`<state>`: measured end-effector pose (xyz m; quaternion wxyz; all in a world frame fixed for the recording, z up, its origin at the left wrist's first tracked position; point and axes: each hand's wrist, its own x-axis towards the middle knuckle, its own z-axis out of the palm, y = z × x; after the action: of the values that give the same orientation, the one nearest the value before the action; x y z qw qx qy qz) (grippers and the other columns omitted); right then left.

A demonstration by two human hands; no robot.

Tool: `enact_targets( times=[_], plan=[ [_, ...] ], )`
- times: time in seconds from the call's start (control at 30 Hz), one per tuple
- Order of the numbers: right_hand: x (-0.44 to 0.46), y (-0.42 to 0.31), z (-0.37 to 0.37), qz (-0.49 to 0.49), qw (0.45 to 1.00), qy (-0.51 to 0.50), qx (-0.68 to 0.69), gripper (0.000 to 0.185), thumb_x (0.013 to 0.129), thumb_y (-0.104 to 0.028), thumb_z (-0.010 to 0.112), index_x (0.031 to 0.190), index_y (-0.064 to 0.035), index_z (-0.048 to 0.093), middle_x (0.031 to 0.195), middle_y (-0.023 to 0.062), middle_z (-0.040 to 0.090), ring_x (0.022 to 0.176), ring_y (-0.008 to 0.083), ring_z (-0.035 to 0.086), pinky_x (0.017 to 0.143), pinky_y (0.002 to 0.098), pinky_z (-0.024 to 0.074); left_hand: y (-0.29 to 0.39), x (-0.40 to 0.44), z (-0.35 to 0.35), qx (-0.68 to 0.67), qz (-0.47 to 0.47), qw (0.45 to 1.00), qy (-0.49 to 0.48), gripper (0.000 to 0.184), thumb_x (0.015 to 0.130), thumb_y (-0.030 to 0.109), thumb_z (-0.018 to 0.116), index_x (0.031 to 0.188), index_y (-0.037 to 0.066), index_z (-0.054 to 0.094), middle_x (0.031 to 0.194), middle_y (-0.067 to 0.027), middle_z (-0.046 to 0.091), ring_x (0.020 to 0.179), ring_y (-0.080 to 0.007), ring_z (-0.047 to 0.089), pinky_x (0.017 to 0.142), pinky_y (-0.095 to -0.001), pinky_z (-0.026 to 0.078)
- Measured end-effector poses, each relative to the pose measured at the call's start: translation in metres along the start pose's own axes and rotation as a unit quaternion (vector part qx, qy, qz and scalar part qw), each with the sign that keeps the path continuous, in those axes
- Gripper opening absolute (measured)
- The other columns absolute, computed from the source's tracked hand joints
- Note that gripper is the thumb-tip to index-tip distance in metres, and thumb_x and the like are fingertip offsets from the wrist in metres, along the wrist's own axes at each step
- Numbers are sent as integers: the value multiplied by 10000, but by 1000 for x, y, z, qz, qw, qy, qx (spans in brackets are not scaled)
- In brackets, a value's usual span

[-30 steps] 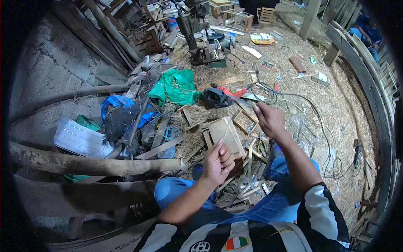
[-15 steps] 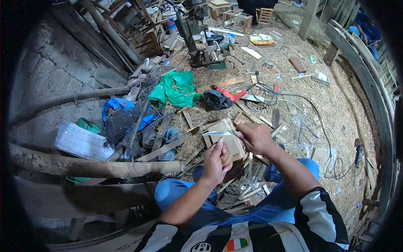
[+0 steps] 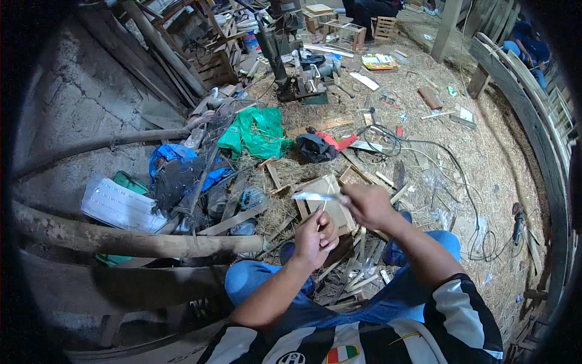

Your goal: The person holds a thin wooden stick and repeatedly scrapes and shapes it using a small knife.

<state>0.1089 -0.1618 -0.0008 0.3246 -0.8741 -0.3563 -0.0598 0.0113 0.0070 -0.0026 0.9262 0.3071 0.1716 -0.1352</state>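
Observation:
My right hand (image 3: 367, 206) is closed round the handle of a knife, whose pale blade (image 3: 314, 196) points left. Just below the blade, my left hand (image 3: 316, 238) is closed in a pinch on a thin light wooden stick (image 3: 323, 207). The blade lies across the stick's upper part; whether they touch is not clear. Beneath both hands a wooden box (image 3: 315, 185) rests on the littered floor. A smaller open wooden tray (image 3: 353, 176) sits behind my right hand.
A green plastic bag (image 3: 257, 132), a red power tool (image 3: 339, 141) and a dark machine (image 3: 303, 85) lie ahead. Cables (image 3: 451, 151) cross the floor at right. A bamboo pole (image 3: 139, 239) runs along the left. A seated person (image 3: 533, 48) is at the far right.
My right hand first came down and left, bringing the knife from the upper right to above my left hand. Since then the knife has moved only slightly.

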Motion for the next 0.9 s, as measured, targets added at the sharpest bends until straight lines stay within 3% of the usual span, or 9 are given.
enact_targets(
  times=[0.13, 0.23, 0.3, 0.4, 0.43, 0.5, 0.63, 0.77, 0.9],
  plan=[
    [-4, -6, 9, -44, 997, -64, 23, 198, 945, -328, 569, 989, -136, 549, 750, 119, 635, 700, 361, 648, 561, 478, 487, -2, 2, -6, -88, -56, 993, -46, 383, 1072, 338, 347, 739, 173, 438, 530, 49, 297, 444, -94, 303, 405, -239, 288],
    [-5, 14, 17, -30, 999, -17, 3, 192, 939, -328, 571, 987, -143, 552, 739, 122, 633, 692, 365, 647, 558, 486, 488, -1, 2, -10, -145, -89, 980, -100, 389, 1073, 335, 347, 726, 179, 429, 531, 49, 288, 450, -93, 290, 400, -241, 288],
    [5, 42, 13, 114, 992, 27, -51, 199, 955, -340, 564, 976, -142, 561, 702, 149, 620, 680, 387, 636, 568, 500, 483, -1, -1, -7, -167, -105, 972, -129, 391, 1072, 336, 349, 723, 180, 428, 531, 48, 281, 453, -91, 281, 398, -241, 289],
    [16, 49, -19, 146, 987, 24, -65, 204, 985, -307, 533, 1007, -111, 587, 768, 181, 621, 716, 403, 624, 601, 489, 470, -5, -6, 4, -119, -73, 981, -136, 371, 1074, 341, 368, 765, 158, 460, 536, 48, 275, 450, -83, 272, 382, -236, 288],
    [15, 42, -24, 137, 989, 42, -30, 214, 985, -315, 536, 997, -106, 582, 748, 179, 610, 706, 404, 620, 594, 490, 463, -3, -5, 6, -121, -70, 980, -138, 371, 1074, 341, 368, 765, 158, 460, 536, 48, 275, 450, -83, 272, 382, -236, 288],
    [10, 28, -25, 124, 991, 52, 8, 225, 984, -322, 539, 988, -101, 578, 728, 178, 599, 696, 405, 616, 588, 490, 456, -2, -5, 7, 82, 29, 996, -21, 341, 1075, 341, 384, 836, 124, 494, 537, 46, 286, 435, -76, 274, 374, -233, 283],
    [-2, -3, -9, -31, 999, -16, 32, 240, 967, -334, 553, 925, -98, 559, 745, 135, 626, 671, 367, 628, 570, 475, 473, -5, -3, 8, 154, 66, 985, 35, 312, 1079, 325, 383, 895, 103, 502, 536, 48, 284, 426, -72, 269, 372, -233, 274],
    [-4, -9, -5, -57, 996, -61, 30, 205, 956, -315, 557, 950, -110, 548, 722, 131, 610, 652, 363, 620, 536, 474, 460, -10, -3, 7, 164, 68, 984, 33, 321, 1078, 334, 381, 880, 105, 487, 531, 45, 274, 423, -75, 256, 370, -242, 260],
    [-3, -1, -7, -69, 997, -28, 19, 201, 950, -313, 559, 933, -113, 546, 731, 133, 622, 665, 372, 626, 539, 482, 463, -6, -6, 7, 86, 24, 995, -46, 348, 1076, 358, 373, 842, 112, 453, 513, 40, 252, 416, -83, 232, 370, -254, 239]
  ],
)
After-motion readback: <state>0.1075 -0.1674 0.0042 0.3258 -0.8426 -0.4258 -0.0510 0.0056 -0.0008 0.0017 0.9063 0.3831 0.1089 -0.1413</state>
